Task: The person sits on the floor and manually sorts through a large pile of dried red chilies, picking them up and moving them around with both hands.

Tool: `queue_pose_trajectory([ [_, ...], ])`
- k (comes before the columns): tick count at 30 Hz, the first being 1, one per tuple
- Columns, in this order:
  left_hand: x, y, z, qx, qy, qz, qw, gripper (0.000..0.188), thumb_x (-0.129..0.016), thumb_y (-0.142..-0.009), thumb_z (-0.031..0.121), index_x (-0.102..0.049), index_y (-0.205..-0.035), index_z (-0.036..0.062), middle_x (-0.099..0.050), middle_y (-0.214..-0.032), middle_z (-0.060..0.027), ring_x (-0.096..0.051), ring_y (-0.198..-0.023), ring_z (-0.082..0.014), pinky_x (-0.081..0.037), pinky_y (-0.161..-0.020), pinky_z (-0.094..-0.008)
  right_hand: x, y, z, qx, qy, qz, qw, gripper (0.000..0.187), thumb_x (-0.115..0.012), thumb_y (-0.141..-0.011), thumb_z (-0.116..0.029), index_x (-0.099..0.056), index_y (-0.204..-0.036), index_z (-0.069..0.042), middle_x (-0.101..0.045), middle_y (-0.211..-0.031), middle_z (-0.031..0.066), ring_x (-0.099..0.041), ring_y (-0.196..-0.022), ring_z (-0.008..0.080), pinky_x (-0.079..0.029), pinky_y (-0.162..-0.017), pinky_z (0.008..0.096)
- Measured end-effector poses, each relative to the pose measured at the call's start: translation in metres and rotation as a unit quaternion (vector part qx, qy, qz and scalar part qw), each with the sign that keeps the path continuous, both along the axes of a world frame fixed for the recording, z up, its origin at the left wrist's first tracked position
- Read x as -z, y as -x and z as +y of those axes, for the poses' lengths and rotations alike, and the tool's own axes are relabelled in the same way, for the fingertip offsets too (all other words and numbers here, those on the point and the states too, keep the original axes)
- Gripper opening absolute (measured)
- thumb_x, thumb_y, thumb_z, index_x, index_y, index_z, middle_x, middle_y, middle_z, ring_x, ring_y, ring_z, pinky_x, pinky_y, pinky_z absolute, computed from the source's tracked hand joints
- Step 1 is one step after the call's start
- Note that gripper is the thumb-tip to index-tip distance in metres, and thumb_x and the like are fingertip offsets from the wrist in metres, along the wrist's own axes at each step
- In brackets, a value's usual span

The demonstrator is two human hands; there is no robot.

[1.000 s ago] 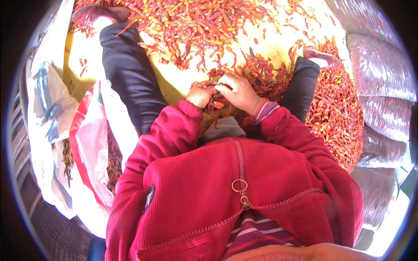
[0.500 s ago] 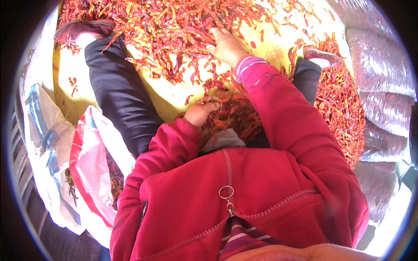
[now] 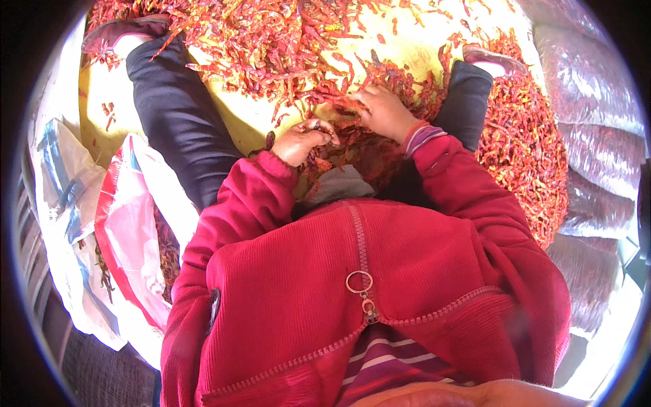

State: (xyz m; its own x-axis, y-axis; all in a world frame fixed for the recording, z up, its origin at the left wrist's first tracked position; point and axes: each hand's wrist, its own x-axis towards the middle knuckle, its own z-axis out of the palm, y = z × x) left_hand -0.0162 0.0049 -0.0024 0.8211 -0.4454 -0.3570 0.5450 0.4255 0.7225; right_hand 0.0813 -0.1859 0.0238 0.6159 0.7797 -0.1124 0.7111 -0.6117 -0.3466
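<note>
Dried red chillies (image 3: 271, 47) lie heaped on a yellow sheet (image 3: 237, 129) between my outstretched legs. A smaller pile of chillies (image 3: 359, 139) is gathered close to my lap. Over the left edge of this near pile, my left hand (image 3: 302, 141) has its fingers curled with thumb and fingertips together; what they hold is too small to make out. My right hand (image 3: 388, 112) rests at the pile's far right side, its fingers stretched out and touching chillies, the fingertips partly hidden among them.
Beside my left leg stand a white and blue sack (image 3: 64, 197) and a pink-and-white sack (image 3: 132, 230) with dark red contents. To the right another chilli heap (image 3: 522, 149) lies along my right leg. Beyond it, filled clear plastic bags (image 3: 597, 142) are stacked.
My right hand has drawn back from the far heap to the near pile, and more chillies now lie beyond that pile. My left hand has shifted slightly up and left, still curled.
</note>
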Motion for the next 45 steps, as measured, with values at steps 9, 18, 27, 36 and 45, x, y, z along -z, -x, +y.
queue_pose_trajectory([
  [9, -0.003, -0.005, -0.001, 0.027, 0.023, 0.034, 0.999, 0.016, -0.044, -0.073, 0.004, -0.052, -0.087, 0.0019, -0.053, -0.070, -0.0029, -0.048, -0.068, -0.0098, -0.037, -0.067, -0.0207, 0.020, -0.044, 0.069, 0.096, -0.100, 0.012, 0.990, 0.021, -0.049, -0.072, -0.020, -0.052, -0.081, -0.002, -0.054, -0.083, 0.0148, -0.050, -0.081, 0.0294, -0.039, -0.072, 0.0379],
  [18, 0.001, -0.006, -0.003, 0.021, 0.013, 0.017, 1.000, 0.017, -0.045, -0.076, 0.008, -0.053, -0.090, 0.0019, -0.053, -0.071, -0.0026, -0.048, -0.067, -0.0096, -0.037, -0.064, -0.0210, 0.043, -0.060, 0.082, 0.079, -0.022, 0.052, 0.995, 0.018, -0.049, -0.072, -0.023, -0.053, -0.075, -0.006, -0.055, -0.073, 0.0141, -0.053, -0.071, 0.0298, -0.042, -0.065, 0.0390],
  [27, 0.009, -0.002, -0.005, -0.035, -0.014, -0.001, 0.999, 0.016, -0.045, -0.079, 0.010, -0.053, -0.091, 0.0021, -0.052, -0.071, -0.0025, -0.047, -0.065, -0.0092, -0.038, -0.062, -0.0212, 0.002, -0.042, 0.032, 0.214, -0.014, 0.100, 0.972, 0.020, -0.047, -0.068, -0.017, -0.053, -0.083, -0.004, -0.054, -0.069, 0.0185, -0.053, -0.062, 0.0313, -0.042, -0.058, 0.0360],
  [36, 0.015, -0.006, -0.003, -0.138, 0.068, 0.044, 0.987, 0.015, -0.046, -0.079, 0.008, -0.055, -0.087, 0.0002, -0.054, -0.074, -0.0026, -0.048, -0.067, -0.0101, -0.038, -0.062, -0.0211, -0.029, 0.022, 0.050, 0.050, -0.112, 0.248, 0.961, 0.010, -0.050, -0.068, -0.012, -0.049, -0.070, -0.003, -0.052, -0.065, 0.0145, -0.052, -0.059, 0.0296, -0.040, -0.053, 0.0339],
  [45, 0.012, -0.007, -0.003, -0.174, 0.100, 0.122, 0.972, 0.009, -0.048, -0.078, 0.012, -0.051, -0.082, 0.0040, -0.053, -0.068, -0.0040, -0.053, -0.060, -0.0136, -0.045, -0.050, -0.0270, 0.011, -0.050, 0.092, 0.019, -0.166, 0.263, 0.950, 0.018, -0.051, -0.077, -0.016, -0.050, -0.086, -0.001, -0.053, -0.068, 0.0020, -0.048, -0.065, 0.0074, -0.039, -0.059, 0.0220],
])
